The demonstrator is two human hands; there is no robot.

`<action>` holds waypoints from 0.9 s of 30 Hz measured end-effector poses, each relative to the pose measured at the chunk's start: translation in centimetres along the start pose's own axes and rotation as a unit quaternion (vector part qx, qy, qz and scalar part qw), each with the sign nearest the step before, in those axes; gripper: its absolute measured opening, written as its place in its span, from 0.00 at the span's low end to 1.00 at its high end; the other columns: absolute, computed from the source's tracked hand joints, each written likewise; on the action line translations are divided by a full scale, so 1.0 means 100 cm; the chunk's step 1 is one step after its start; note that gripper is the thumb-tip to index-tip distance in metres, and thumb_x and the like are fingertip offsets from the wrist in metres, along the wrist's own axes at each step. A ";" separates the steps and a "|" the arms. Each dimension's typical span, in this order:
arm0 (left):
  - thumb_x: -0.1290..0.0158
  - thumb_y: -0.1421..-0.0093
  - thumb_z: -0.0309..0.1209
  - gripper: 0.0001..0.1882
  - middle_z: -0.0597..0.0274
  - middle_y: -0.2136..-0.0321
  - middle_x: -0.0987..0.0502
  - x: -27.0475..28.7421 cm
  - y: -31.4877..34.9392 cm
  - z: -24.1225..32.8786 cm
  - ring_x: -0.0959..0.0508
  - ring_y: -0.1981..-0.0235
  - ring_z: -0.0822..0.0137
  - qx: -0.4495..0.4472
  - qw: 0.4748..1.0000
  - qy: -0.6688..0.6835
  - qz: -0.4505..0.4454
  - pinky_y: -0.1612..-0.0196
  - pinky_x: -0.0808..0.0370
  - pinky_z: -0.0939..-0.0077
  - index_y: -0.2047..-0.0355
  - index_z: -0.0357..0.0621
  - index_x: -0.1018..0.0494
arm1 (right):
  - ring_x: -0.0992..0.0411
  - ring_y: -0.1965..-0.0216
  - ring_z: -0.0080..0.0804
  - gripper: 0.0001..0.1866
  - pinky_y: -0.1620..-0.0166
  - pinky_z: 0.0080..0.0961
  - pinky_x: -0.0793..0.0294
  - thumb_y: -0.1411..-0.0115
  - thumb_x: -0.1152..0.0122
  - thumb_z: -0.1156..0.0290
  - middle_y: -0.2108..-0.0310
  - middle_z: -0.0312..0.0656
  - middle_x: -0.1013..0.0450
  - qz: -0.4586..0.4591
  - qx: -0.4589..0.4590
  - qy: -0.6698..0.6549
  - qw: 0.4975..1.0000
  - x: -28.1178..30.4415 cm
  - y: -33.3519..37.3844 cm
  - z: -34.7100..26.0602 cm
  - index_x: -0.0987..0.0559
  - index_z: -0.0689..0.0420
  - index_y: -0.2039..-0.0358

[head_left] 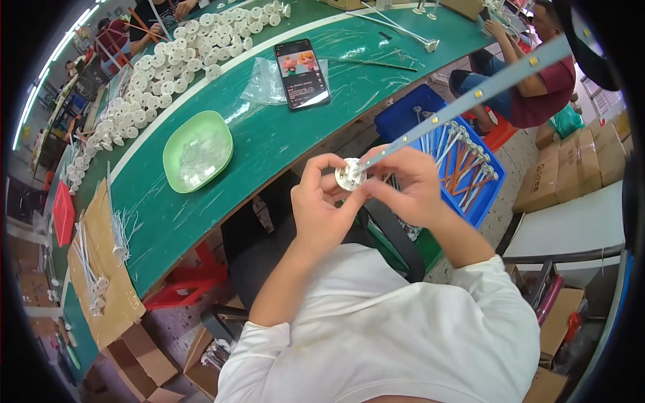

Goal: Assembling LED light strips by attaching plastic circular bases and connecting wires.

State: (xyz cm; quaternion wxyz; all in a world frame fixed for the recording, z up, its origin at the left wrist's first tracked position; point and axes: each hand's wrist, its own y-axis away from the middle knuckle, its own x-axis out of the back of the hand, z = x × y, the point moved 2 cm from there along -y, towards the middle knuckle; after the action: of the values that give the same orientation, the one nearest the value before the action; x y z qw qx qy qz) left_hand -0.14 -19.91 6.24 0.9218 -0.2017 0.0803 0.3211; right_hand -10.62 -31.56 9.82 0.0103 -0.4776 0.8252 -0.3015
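My left hand [321, 205] is closed on a round white plastic cap [350, 176], with thumb and forefinger at its rim. From the cap a long pale LED strip [443, 117] slants up to the far right, with small yellow chips along it. My right hand [411, 185] pinches the strip's lower end right beside the cap. Both hands are held in front of my body, just off the table's near edge. Fingers hide part of the joint between cap and strip. A green bowl [173, 153] of small clear pieces stands on the table to the left.
On the curved green table [269, 141] lie a phone [302, 75] on a clear bag and a heap of white caps [181, 60]. Blue crates [494, 201] at the right hold capped strips. A person [537, 87] sits beyond them. Cardboard [101, 262] lies at the left.
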 end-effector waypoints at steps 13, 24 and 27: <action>0.48 0.41 0.17 0.17 0.51 0.68 0.19 0.011 0.017 -0.001 0.19 0.66 0.68 0.065 0.993 0.042 -0.088 0.59 0.22 0.76 0.53 0.32 0.39 | 0.23 0.66 0.38 0.05 0.64 0.27 0.22 0.49 0.36 0.85 0.66 0.48 0.26 -0.009 -0.195 -0.382 0.903 -0.013 0.026 0.051 0.18 0.68 0.70; 0.51 0.36 0.23 0.16 0.52 0.67 0.19 0.012 0.016 -0.016 0.18 0.69 0.65 0.091 0.996 0.013 -0.020 0.63 0.19 0.75 0.48 0.29 0.31 | 0.23 0.67 0.25 0.06 0.64 0.19 0.22 0.42 0.40 0.82 0.64 0.44 0.23 0.089 -0.143 -0.170 0.971 -0.027 0.033 0.031 0.20 0.68 0.64; 0.48 0.38 0.21 0.16 0.54 0.70 0.19 0.009 0.020 -0.013 0.18 0.70 0.67 -0.002 0.993 -0.121 0.009 0.63 0.19 0.76 0.50 0.27 0.30 | 0.22 0.68 0.24 0.07 0.65 0.20 0.22 0.43 0.40 0.80 0.66 0.44 0.22 0.119 -0.084 -0.082 0.986 -0.029 0.032 0.024 0.20 0.67 0.63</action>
State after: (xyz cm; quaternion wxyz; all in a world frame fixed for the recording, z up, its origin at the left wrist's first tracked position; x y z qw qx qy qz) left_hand -0.68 -18.59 4.15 0.9214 -0.1628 -0.0307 0.3516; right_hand -10.86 -29.27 5.49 0.0740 -0.3983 0.8949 -0.1873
